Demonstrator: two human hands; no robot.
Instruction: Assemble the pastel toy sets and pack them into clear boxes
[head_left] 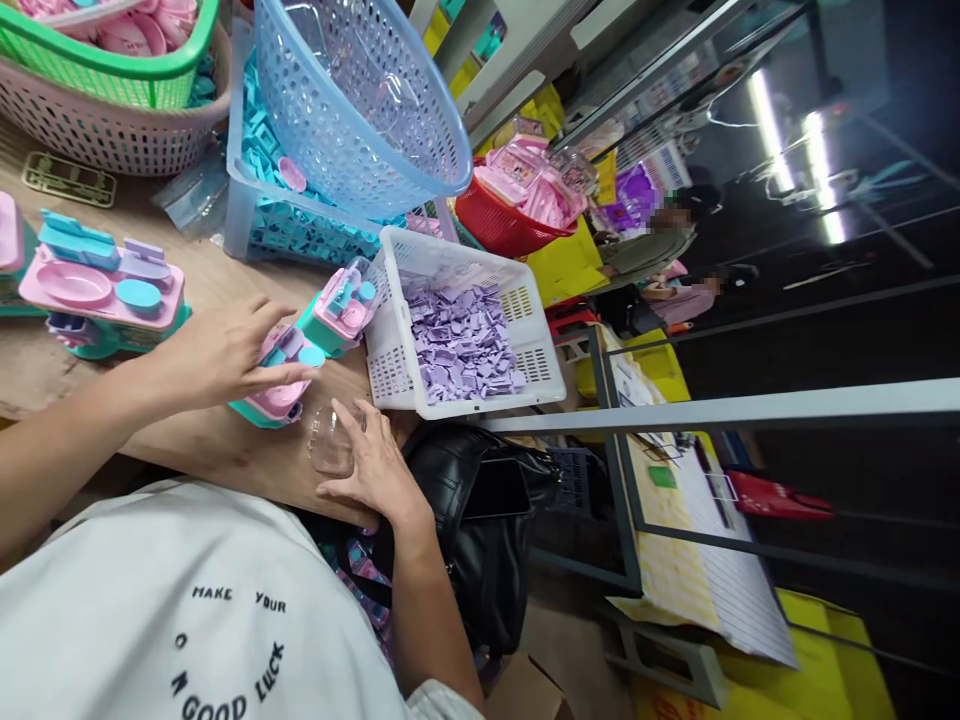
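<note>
My left hand (214,355) lies palm down over a small toy kitchen (281,400), its fingers spread and the thumb stretched across the toy. This toy has a pink top with lilac and turquoise parts on a turquoise base. A clear plastic cover (328,445) with raised lettering lies at the table's near edge, with the fingers and thumb of my right hand (371,465) round it. Just beyond my left hand stands another toy kitchen (337,315). A further, similar toy kitchen (105,290) sits at the left, partly beside my forearm.
A white basket (390,320) of lilac pieces stands right of the toys. Behind are a blue bin (236,200) of turquoise parts, a blue basket (360,150) and a green basket (150,75). A black bag (480,560) hangs by the table edge. People are in the background.
</note>
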